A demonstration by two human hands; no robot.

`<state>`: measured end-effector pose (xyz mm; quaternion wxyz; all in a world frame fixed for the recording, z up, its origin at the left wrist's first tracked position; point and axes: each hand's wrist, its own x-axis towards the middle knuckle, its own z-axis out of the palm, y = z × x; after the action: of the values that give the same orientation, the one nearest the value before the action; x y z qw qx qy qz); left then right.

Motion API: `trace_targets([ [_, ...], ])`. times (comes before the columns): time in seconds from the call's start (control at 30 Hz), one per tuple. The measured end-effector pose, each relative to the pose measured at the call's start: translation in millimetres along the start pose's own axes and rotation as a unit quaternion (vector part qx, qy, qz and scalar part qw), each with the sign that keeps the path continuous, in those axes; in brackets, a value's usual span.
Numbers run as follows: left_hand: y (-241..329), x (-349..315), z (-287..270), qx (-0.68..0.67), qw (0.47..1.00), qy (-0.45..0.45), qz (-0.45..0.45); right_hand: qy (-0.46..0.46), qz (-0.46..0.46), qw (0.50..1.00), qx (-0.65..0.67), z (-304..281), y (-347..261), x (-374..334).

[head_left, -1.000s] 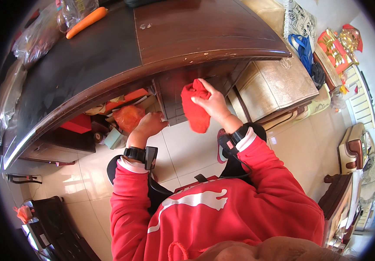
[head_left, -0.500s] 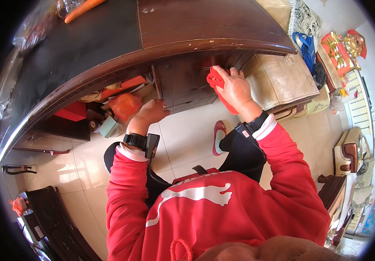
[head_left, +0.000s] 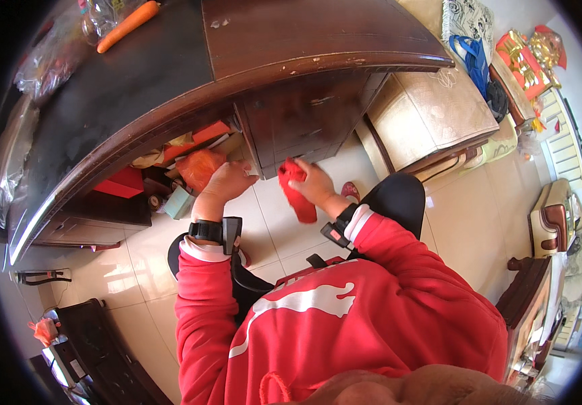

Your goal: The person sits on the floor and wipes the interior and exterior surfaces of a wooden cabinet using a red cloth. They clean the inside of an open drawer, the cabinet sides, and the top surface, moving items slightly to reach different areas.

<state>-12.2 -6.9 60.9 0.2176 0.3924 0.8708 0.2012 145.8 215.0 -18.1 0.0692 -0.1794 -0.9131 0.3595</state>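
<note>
A bunched red cloth (head_left: 296,196) hangs from my right hand (head_left: 316,185), whose fingers are closed on it. Both are just in front of the dark wooden drawer cabinet (head_left: 297,115) under the desk, low over the floor. My left hand (head_left: 227,181) is beside the cabinet's lower front corner, its fingers pointing right and somewhat apart, with nothing visible in them. Whether its fingertips touch the wood I cannot tell. Close behind the left hand, an orange plastic bag (head_left: 200,169) sits in the open space under the desk.
The desk top (head_left: 324,30) curves across the far side, with a carrot (head_left: 127,27) and clear plastic bags (head_left: 48,67) at its left. Under it are a red box (head_left: 121,183) and a pale green box (head_left: 179,202). A beige padded seat (head_left: 432,121) stands at right.
My right hand has come down and left from the cabinet's front, bringing the red cloth with it. My left hand has shifted slightly and its fingers have loosened at the cabinet's corner.
</note>
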Motion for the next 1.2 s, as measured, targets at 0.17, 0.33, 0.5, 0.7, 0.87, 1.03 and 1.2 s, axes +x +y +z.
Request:
trace_targets([
  [0.17,-15,-4,4,0.012,1.000,0.005,-0.015,0.194,-0.027,0.973,-0.119,-29,20,32],
  [0.33,-20,-6,6,-0.014,0.999,0.019,-0.022,0.186,-0.064,0.963,-0.184,-26,28,49],
  [0.5,-22,-14,2,-0.044,0.998,0.000,-0.047,0.169,-0.024,0.961,-0.216,-16,29,53],
  [0.7,-16,-23,-3,0.002,0.999,0.003,-0.041,0.026,0.076,0.988,0.131,-15,15,58],
  [0.87,-5,-17,0,-0.015,0.997,-0.038,-0.064,0.012,0.157,0.816,0.556,3,16,54],
  [1.03,-8,-2,8,0.021,0.999,-0.033,-0.022,0.092,-0.014,0.988,-0.121,-16,32,50],
  [1.2,-6,13,12,0.034,0.999,-0.034,-0.027,0.083,-0.009,0.964,-0.253,-50,28,49],
])
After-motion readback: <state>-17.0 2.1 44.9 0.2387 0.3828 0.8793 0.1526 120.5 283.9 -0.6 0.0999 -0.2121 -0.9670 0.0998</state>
